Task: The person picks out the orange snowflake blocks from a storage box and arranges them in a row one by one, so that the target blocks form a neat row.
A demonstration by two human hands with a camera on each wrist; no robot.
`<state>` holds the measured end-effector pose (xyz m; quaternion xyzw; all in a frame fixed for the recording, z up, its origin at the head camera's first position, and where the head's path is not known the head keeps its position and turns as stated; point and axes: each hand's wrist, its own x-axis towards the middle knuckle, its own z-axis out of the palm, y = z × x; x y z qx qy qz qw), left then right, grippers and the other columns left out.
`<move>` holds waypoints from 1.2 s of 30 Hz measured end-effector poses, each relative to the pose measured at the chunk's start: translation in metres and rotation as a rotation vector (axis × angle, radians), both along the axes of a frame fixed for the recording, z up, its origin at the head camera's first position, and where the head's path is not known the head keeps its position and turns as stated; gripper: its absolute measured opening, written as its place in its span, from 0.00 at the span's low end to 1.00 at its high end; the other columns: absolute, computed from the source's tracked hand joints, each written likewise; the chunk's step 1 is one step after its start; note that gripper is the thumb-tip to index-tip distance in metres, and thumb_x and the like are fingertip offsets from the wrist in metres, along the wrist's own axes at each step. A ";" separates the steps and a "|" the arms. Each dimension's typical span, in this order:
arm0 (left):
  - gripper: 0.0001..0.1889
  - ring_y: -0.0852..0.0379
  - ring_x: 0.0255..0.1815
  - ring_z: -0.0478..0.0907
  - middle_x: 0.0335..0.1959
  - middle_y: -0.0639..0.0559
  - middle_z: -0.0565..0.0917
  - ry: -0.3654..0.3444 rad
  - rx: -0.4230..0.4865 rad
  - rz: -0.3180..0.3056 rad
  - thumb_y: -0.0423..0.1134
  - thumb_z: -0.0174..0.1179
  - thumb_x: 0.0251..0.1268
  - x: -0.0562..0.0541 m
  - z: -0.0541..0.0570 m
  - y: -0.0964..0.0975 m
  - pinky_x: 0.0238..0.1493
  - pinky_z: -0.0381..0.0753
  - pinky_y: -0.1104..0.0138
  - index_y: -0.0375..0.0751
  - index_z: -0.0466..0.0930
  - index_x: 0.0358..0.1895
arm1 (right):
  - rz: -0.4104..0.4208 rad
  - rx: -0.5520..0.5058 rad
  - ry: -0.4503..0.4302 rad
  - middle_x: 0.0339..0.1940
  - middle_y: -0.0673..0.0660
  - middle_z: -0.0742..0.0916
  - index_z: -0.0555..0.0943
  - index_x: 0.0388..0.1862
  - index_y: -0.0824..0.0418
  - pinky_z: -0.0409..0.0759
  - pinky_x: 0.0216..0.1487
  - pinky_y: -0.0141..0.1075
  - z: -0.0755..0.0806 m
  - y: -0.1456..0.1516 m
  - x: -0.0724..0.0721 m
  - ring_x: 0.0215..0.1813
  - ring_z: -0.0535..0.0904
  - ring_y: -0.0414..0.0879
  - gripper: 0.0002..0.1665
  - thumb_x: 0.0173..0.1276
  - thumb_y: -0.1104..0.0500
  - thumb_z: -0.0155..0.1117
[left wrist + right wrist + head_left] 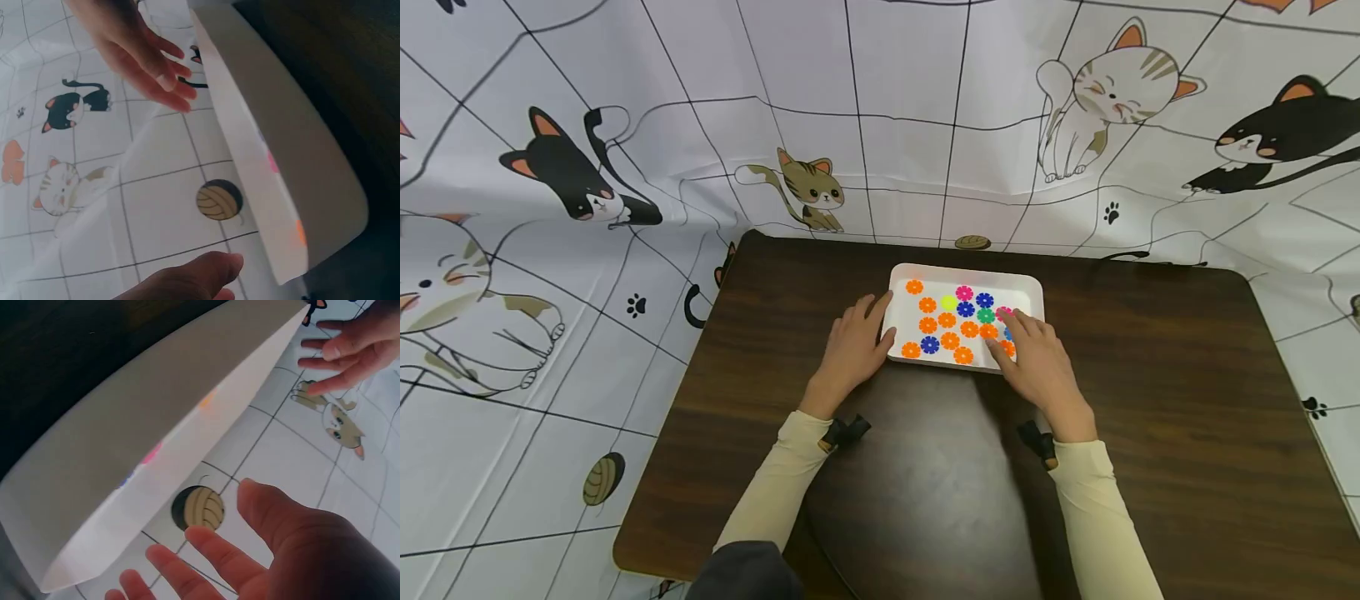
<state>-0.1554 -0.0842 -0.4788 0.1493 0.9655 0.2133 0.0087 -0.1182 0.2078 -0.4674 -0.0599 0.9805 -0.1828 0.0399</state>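
Observation:
A white rectangular tray [1024,292] holds several small round flower-like pieces. Most are orange [950,341]; among them lie dark blue pieces [929,345], a pink piece [964,293], a green piece [986,316] and a yellow-green piece [949,302]. My left hand [852,346] is at the tray's left side, fingers spread, thumb near the lower left corner. Over the right edge reaches my right hand [1041,362], its fingers extended and covering some pieces there. In the right wrist view the right hand [250,556] shows loose, parted fingers beside the tray wall [125,450].
The tray stands near the back of a dark brown wooden table [1172,400]. Behind and to the sides hangs a white sheet [902,75] with grid lines and cartoon cats. A dark cable [829,558] runs along the table by the left forearm.

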 end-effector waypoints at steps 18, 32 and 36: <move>0.29 0.43 0.51 0.78 0.58 0.39 0.76 -0.228 0.303 0.190 0.51 0.51 0.78 -0.021 -0.035 0.000 0.53 0.78 0.49 0.47 0.63 0.77 | 0.020 0.026 -0.075 0.45 0.71 0.85 0.83 0.51 0.73 0.80 0.56 0.54 -0.021 0.009 -0.027 0.46 0.78 0.62 0.19 0.69 0.59 0.68; 0.24 0.40 0.54 0.80 0.55 0.37 0.79 -0.178 0.332 0.283 0.48 0.51 0.78 -0.035 -0.049 0.024 0.58 0.79 0.47 0.40 0.66 0.69 | -0.008 0.023 -0.168 0.43 0.69 0.83 0.80 0.48 0.73 0.80 0.56 0.53 -0.027 0.011 -0.035 0.44 0.77 0.60 0.20 0.65 0.59 0.73; 0.20 0.38 0.55 0.82 0.55 0.36 0.80 -0.136 0.325 0.275 0.40 0.50 0.79 -0.036 -0.051 0.027 0.55 0.80 0.46 0.39 0.68 0.69 | 0.012 0.034 -0.169 0.43 0.69 0.83 0.79 0.49 0.73 0.80 0.57 0.52 -0.029 0.012 -0.037 0.45 0.77 0.60 0.20 0.66 0.59 0.72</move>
